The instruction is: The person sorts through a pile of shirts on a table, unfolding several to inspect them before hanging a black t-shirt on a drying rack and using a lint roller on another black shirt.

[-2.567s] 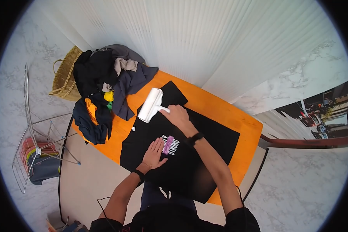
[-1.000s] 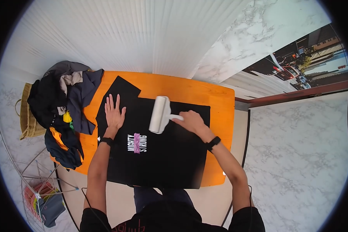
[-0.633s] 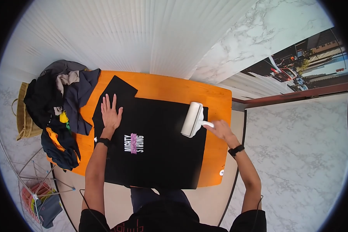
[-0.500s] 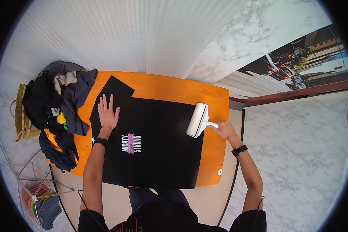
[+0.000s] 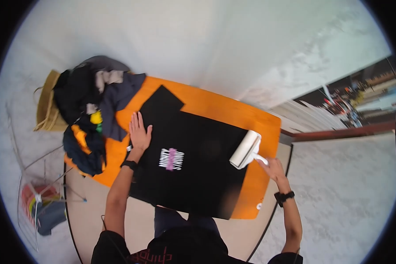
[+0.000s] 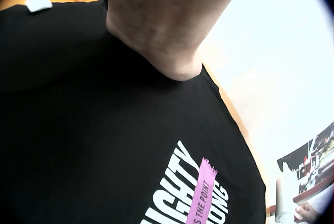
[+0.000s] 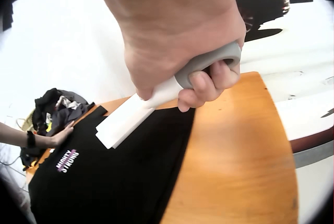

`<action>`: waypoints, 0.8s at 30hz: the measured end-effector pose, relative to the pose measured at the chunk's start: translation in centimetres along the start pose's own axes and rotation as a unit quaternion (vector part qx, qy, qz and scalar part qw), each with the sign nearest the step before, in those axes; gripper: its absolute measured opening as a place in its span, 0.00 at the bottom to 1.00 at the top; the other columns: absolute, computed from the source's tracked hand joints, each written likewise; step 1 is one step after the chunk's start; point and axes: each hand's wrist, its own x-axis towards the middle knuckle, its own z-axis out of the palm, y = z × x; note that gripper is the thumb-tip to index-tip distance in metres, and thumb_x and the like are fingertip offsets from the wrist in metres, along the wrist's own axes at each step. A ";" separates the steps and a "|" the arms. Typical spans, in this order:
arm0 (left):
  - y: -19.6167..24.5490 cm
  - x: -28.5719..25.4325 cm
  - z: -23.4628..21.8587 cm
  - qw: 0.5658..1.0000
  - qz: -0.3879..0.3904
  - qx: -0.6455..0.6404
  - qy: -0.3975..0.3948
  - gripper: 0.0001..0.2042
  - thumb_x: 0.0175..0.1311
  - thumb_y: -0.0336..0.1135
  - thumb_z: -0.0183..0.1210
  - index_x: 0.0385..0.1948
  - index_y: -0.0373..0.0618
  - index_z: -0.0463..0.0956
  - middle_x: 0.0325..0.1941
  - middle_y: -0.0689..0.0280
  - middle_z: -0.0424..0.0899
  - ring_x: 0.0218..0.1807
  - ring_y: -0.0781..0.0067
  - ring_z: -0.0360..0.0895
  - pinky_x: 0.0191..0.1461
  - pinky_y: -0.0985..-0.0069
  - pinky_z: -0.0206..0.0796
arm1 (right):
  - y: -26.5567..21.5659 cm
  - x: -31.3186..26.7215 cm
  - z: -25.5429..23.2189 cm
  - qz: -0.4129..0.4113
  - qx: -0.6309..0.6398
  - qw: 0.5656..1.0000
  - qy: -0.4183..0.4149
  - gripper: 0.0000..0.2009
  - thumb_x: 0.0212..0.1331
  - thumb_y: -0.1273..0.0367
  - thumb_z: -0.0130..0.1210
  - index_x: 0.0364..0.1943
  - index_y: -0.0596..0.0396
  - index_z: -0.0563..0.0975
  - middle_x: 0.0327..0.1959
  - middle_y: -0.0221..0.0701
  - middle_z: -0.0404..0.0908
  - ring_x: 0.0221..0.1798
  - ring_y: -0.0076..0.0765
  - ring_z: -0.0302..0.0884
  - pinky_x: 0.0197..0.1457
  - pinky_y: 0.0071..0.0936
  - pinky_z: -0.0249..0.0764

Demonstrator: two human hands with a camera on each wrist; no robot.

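Note:
A black T-shirt (image 5: 198,176) with a white "MIGHTY STRONG" print and a pink strip across it lies spread on the orange table. In the head view my left hand (image 5: 140,134) rests flat on the shirt near its collar end, fingers straight. My right hand (image 5: 275,169) grips the handle of a white lint roller (image 5: 245,149), whose roller end overlaps the shirt's right-hand hem. In the right wrist view the fingers (image 7: 206,86) curl round the handle's grey end, and the white roller housing (image 7: 128,122) points toward the shirt.
On the table's left end lies a heap of dark clothes (image 5: 81,97), spilling from a wicker basket (image 5: 48,105). A metal drying rack (image 5: 38,198) with hung clothes stands at lower left. The wooden table (image 5: 262,132) shows bare along its far and right sides, with a wall behind.
My right hand has drawn the lint roller across the shirt to its right-hand edge. My left hand went from beside the print up to the collar end and stays there. The head view has swung.

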 end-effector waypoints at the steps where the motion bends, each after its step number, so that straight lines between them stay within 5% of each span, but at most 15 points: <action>1: -1.8 -0.6 -0.5 1.000 -0.018 0.005 0.017 0.36 0.68 0.49 0.50 0.73 0.40 0.47 0.77 0.49 0.47 0.78 0.50 0.44 0.78 0.57 0.37 | -1.8 0.0 0.3 -0.021 0.005 1.000 -0.005 0.24 0.60 0.51 0.57 0.26 0.63 0.80 0.20 0.49 0.78 0.27 0.60 0.78 0.32 0.47 0.70; 6: -9.4 -2.3 -3.6 0.995 -0.077 0.058 -0.027 0.33 0.71 0.50 0.43 0.70 0.37 0.53 0.77 0.51 0.50 0.78 0.53 0.47 0.78 0.60 0.37 | -9.4 0.9 3.0 -0.045 0.064 0.996 -0.049 0.19 0.60 0.55 0.57 0.36 0.60 0.76 0.22 0.50 0.78 0.31 0.60 0.80 0.34 0.48 0.72; 13: -11.5 -3.1 -6.7 0.993 -0.048 0.093 -0.059 0.30 0.71 0.49 0.42 0.66 0.33 0.61 0.73 0.50 0.58 0.75 0.53 0.54 0.78 0.62 0.39 | -17.7 3.4 5.2 -0.126 0.034 0.985 -0.116 0.17 0.62 0.56 0.55 0.40 0.57 0.76 0.29 0.48 0.82 0.38 0.59 0.81 0.42 0.48 0.75; 19: -7.6 -9.0 -6.1 1.000 -0.013 -0.011 -0.009 0.34 0.66 0.44 0.53 0.68 0.30 0.54 0.74 0.47 0.55 0.75 0.48 0.51 0.77 0.60 0.41 | -22.3 6.3 7.6 -0.167 0.040 0.978 -0.117 0.17 0.62 0.55 0.55 0.40 0.56 0.80 0.31 0.48 0.83 0.39 0.58 0.81 0.44 0.47 0.76; 24: -1.6 -16.6 -7.1 0.991 -0.002 -0.118 -0.070 0.41 0.60 0.42 0.59 0.69 0.27 0.47 0.75 0.42 0.47 0.77 0.43 0.44 0.77 0.56 0.39 | -27.3 9.0 10.0 -0.210 0.042 0.971 -0.107 0.18 0.62 0.54 0.55 0.41 0.55 0.81 0.28 0.45 0.82 0.36 0.55 0.81 0.42 0.43 0.76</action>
